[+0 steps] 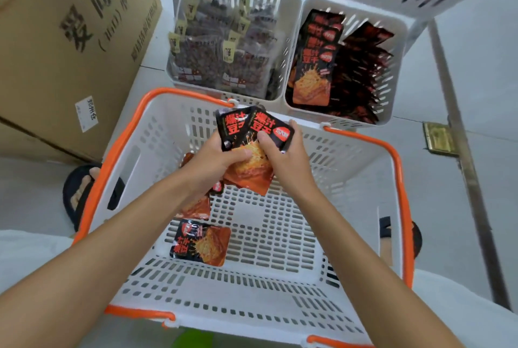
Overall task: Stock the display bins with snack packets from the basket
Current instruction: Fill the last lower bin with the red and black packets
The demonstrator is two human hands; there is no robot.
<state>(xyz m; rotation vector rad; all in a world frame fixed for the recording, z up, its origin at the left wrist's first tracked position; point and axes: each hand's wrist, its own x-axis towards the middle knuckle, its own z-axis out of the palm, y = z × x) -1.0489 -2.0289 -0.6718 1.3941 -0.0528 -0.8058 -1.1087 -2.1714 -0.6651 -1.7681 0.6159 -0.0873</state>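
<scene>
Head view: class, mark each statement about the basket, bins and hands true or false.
1. The left hand and right hand both grip black-and-red snack packets above the white plastic basket with orange handles. True.
2. The basket's floor holds no packets. False: a loose black-and-red packet lies there.
3. The white slotted bin on the right holds matching black-and-red packets. True.
4. The brown cardboard box stands right of the bins. False: it stands to their left.
</scene>
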